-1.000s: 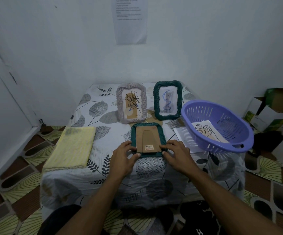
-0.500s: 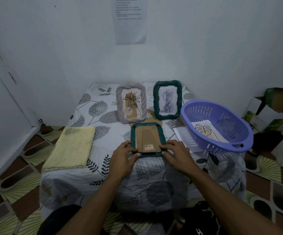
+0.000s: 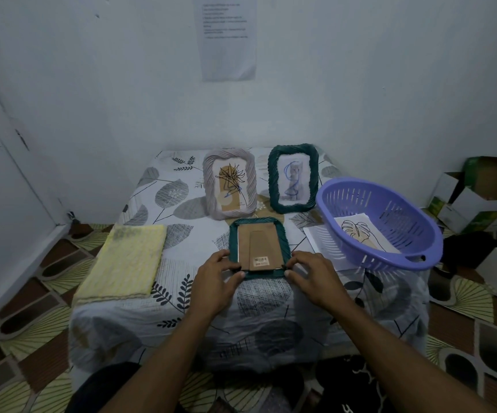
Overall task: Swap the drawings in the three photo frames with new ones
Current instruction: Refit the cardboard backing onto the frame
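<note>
Face-down near the tabletop's front edge: dark green rope-rimmed photo frame (image 3: 259, 231) with brown cardboard back, pinched at bottom corners by left hand (image 3: 216, 281) and right hand (image 3: 313, 278).

I'm in a plain room at home: bare white walls (image 3: 360, 84), a printed sheet (image 3: 228, 37) taped up, patterned vinyl floor (image 3: 32, 317), a leaf-print bedsheet (image 3: 166, 192) over my low worktop, opened cardboard boxes (image 3: 479, 195) in the corner.
</note>
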`<state>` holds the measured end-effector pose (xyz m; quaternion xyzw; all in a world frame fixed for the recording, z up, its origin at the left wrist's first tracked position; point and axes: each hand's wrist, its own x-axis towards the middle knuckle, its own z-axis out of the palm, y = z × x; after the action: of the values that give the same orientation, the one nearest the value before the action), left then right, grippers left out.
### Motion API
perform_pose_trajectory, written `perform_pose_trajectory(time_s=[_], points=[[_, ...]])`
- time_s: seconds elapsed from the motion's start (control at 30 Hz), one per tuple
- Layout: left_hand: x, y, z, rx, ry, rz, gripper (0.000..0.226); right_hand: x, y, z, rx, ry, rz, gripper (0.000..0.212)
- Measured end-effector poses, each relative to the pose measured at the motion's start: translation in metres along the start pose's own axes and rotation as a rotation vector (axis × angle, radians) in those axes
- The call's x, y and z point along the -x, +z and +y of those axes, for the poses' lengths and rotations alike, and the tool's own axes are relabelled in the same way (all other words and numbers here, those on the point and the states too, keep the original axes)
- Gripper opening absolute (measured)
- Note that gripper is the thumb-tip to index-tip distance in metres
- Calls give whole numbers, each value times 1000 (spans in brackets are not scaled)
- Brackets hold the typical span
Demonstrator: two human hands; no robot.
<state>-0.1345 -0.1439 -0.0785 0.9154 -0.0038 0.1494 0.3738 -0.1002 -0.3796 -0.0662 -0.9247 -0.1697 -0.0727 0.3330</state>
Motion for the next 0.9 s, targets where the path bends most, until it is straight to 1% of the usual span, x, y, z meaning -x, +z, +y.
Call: perform_pose_trajectory(time_s=[0.1,0.17,0.23,0.3,0.4,0.5,0.6,0.7,0.77,0.8,0.83,0.9], points=[[-3,-2,1,-11,-20,-14,31,-3,-2,-2,23,-5,-32,9],[-8,-3,5,-12,-30,3,39,-8,-3,-6,-22,62,-18,14],[-18,-2,12,-54,-34,60,39,-18,-4,-9,-79,154,24,19],[-32,1,23,-100,-21,93,38,-29,-5,-12,-103,201,51,22],[-53,12,43,-101,-22,-10,43,-46,-6,-16,-179,295,53,24],[-67,29,55,-85,-60,-122,49,-59,-3,-19,-317,403,51,26],[-75,38,62,-143,-81,-94,61,-66,-2,-25,-537,496,89,26],[-78,36,69,-145,-179,-112,84,-71,-12,-37,-828,514,152,26],[-79,29,73,-122,-234,-116,94,-74,-19,-46,-912,479,136,26],[-80,24,74,-69,-254,-100,92,-75,-22,-50,-933,458,119,26],[-80,18,76,20,-268,-75,82,-77,-24,-54,-941,435,105,26],[-78,4,77,315,-293,-20,51,-80,-26,-62,-929,395,80,26]])
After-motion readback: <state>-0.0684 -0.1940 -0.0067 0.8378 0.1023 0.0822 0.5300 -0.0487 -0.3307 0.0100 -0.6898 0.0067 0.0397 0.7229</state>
